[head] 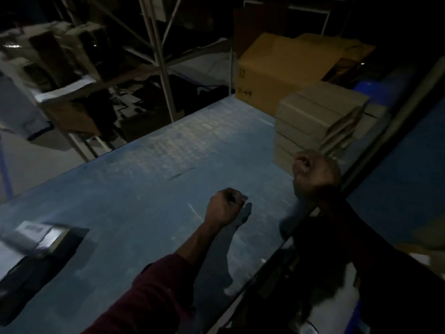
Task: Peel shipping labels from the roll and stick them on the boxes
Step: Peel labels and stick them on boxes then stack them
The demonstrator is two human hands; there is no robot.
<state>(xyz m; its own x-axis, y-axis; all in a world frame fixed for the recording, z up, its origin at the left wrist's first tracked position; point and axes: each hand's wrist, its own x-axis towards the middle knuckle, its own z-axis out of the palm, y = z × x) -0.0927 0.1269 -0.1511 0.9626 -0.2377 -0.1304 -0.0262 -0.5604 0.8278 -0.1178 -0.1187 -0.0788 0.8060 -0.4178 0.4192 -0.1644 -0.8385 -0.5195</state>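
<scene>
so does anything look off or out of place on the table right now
The stack of flat grey boxes at the far right of the blue table is uneven, its layers offset rather than squared. Both the left hand and right hand are curled, and the dim, blurred frame shows no label in either.

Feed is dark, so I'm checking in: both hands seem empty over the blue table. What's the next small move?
Probably reach the right hand to the stack of grey boxes beside it and pull the top one onto the blue table; the left hand looks curled, nothing visibly held.

Maroon sleeve (154,292) (L arm)
</scene>
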